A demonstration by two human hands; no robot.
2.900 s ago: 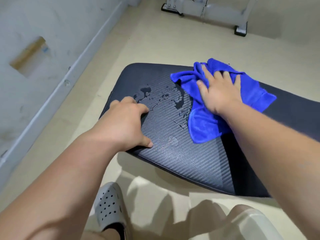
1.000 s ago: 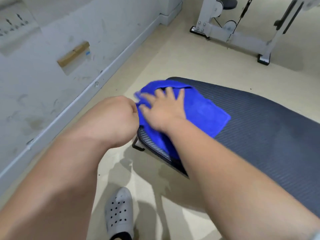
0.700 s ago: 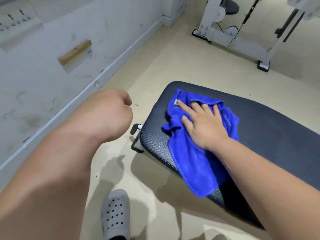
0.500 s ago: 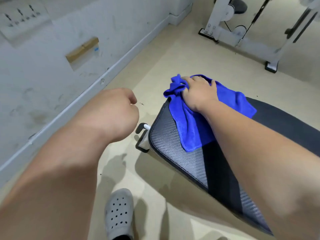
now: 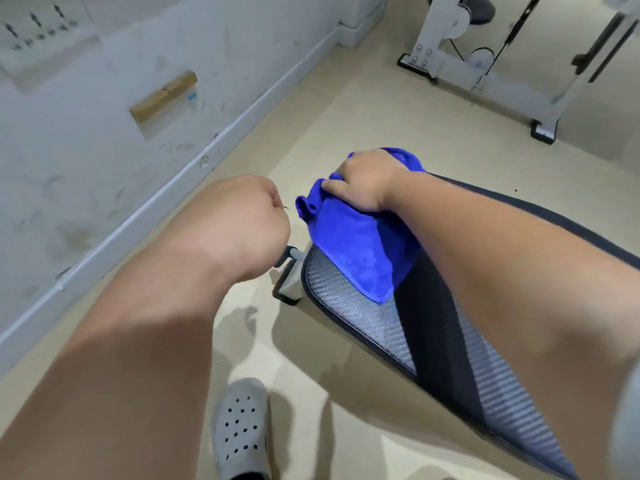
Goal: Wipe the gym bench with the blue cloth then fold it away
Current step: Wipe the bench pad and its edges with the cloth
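Observation:
The dark ribbed pad of the gym bench (image 5: 349, 306) runs from the middle of the view to the lower right. The blue cloth (image 5: 353, 251) lies bunched over the pad's far left end and hangs past its edge. My right hand (image 5: 363, 181) grips the cloth at that end, fingers curled over the pad's edge into the fabric. My left hand (image 5: 239, 220) hovers in a loose fist to the left of the bench, off the pad, holding nothing. My right forearm hides much of the pad.
A metal bracket and handle (image 5: 289, 271) stick out at the bench's left end. A grey wall with a white skirting rail (image 5: 173, 188) runs along the left. A white gym machine frame (image 5: 485, 71) stands at the back right. My grey clog (image 5: 240, 431) is on the beige floor.
My right hand has swept the cloth across the wet pad to its far left end and now curls over the edge. My left hand came off the pad and closed into a fist.

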